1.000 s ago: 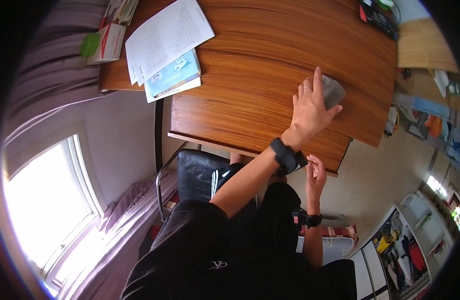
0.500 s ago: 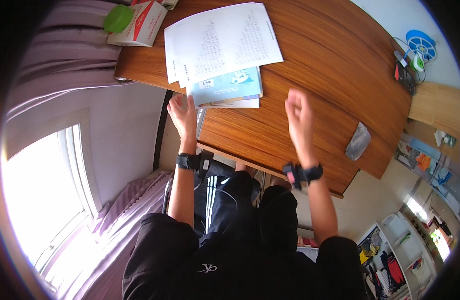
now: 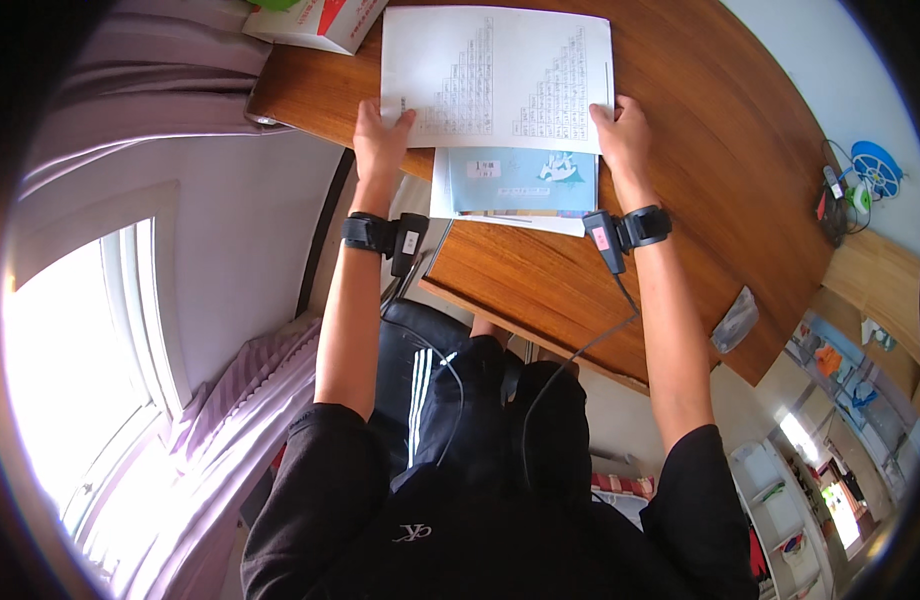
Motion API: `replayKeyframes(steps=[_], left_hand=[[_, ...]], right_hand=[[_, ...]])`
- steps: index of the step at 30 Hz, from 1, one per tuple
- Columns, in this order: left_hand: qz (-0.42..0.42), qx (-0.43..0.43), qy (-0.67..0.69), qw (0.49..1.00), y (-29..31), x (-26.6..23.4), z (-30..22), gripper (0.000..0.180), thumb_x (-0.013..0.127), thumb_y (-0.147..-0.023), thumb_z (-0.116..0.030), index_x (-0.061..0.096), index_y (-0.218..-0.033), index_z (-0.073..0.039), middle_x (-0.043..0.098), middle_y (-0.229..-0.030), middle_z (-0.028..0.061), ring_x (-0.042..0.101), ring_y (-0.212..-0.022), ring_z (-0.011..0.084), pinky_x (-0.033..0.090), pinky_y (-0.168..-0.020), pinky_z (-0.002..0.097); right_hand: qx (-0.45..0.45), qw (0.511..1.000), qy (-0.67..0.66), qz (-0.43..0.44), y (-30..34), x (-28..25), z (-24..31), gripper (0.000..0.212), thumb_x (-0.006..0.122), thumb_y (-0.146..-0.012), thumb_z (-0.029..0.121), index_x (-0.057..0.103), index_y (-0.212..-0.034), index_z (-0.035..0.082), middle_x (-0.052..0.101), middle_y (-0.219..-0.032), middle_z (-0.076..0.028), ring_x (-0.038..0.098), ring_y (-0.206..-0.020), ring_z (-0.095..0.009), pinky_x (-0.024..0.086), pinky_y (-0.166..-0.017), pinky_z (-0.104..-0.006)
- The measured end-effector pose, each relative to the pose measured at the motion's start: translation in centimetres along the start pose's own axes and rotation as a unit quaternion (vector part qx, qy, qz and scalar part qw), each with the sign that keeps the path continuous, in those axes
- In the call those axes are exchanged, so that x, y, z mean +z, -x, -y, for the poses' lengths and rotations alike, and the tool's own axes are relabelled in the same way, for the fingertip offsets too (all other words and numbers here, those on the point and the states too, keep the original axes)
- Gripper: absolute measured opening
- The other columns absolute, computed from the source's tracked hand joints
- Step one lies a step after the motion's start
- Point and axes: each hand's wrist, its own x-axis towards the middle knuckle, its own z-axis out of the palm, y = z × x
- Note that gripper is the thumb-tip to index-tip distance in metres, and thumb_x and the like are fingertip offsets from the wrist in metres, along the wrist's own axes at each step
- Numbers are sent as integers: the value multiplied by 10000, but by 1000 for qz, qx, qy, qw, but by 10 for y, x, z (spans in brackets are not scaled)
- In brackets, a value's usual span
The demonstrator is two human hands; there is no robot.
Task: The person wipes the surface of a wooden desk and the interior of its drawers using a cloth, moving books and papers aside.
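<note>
Printed paper sheets (image 3: 507,75), covered with two stepped grids of small print, lie between my two hands. My left hand (image 3: 382,140) grips their lower left edge, thumb on top. At the lower right edge my right hand (image 3: 625,135) is closed on the same sheets, its thumb also on the paper. Partly covered by the sheets is a light blue booklet (image 3: 520,190) with a white animal drawing on its cover. Under the booklet, white paper (image 3: 443,195) sticks out at the left and bottom. Each wrist wears a black strap with a small dark device.
The wooden desk (image 3: 710,130) carries a red and white box (image 3: 325,25) at the far left. A crumpled clear packet (image 3: 735,320) lies near its right edge. Farther right are a blue round fan-like object (image 3: 875,168) and cables. A curtain (image 3: 170,80) hangs at left.
Both hands have moved forward and taken hold of the printed sheets, which are now squared up. In the earlier frame the right hand was above bare desk. The view has shifted slightly.
</note>
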Motion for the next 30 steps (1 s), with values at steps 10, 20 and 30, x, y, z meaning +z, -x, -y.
replayKeyframes(steps=[10,20,30], left_hand=[[331,-273,178,886,171,-146,63,409,670,-809,-19,532,-1194,-1,623,-1015,43,574,-928,120,472,-829,273],[293,-80,-157,940,217,-42,115,420,726,-747,-180,542,-1074,6,606,-969,229,590,-924,378,472,-785,398],[193,42,-320,926,193,17,117,415,760,-708,-200,533,-1031,-71,591,-982,98,569,-953,322,445,-786,432]], right_hand=[[138,908,-60,391,240,-86,-17,234,644,-837,162,613,-983,-18,644,-834,-127,605,-733,-209,478,-644,-329],[293,900,-176,270,319,-56,-134,266,664,-794,82,591,-1034,-6,642,-770,-65,557,-554,-109,463,-526,-273],[258,941,-48,214,302,-25,-151,218,636,-809,65,561,-994,-24,644,-763,-177,657,-680,-258,497,-614,-363]])
